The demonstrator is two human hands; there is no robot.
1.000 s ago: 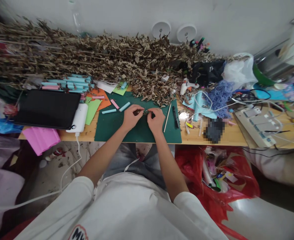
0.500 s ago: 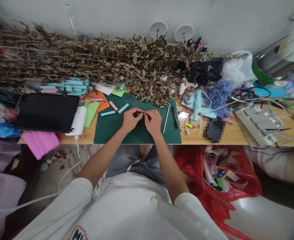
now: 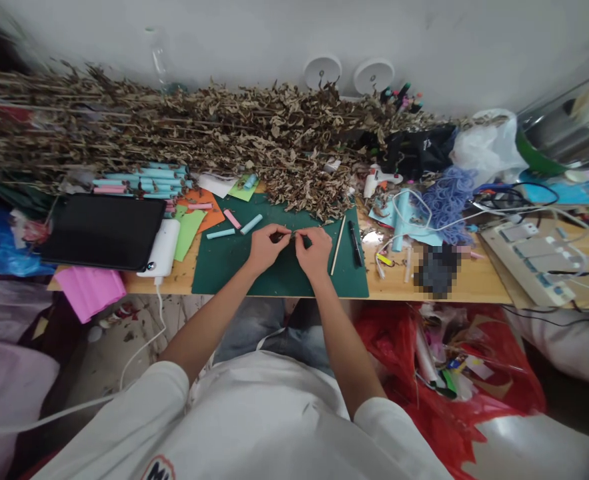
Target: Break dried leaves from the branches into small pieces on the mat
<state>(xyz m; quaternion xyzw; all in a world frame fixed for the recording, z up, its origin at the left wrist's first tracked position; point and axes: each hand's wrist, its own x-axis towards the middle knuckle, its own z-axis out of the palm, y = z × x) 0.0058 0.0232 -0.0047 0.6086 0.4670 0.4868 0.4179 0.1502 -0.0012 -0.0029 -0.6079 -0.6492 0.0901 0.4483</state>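
Over the green cutting mat [image 3: 229, 273], my left hand [image 3: 265, 249] and my right hand [image 3: 316, 251] face each other, fingertips almost touching. Both are closed in a pinch; whatever sits between the fingers is too small and dark to name. Just behind them lies a heap of crumbled dried leaves [image 3: 314, 193]. Left of my hands rest two small blue paper rolls, one of them this blue roll [image 3: 251, 224], and a pink roll [image 3: 232, 219]. A thin wooden stick [image 3: 339, 245] and a black pen [image 3: 355, 244] lie to the right of my right hand.
Bundled dried stalks [image 3: 174, 127] run along the wall. At left are a black tablet [image 3: 104, 230], a white power bank [image 3: 163, 248] and stacked blue rolls [image 3: 161, 179]. To the right lie a glue gun [image 3: 378, 180], blue yarn [image 3: 447, 200] and a power strip [image 3: 524, 260].
The view has tilted slightly, so everything sits a little lower and further right. My fingertips have drawn slightly apart, both hands still pinched.
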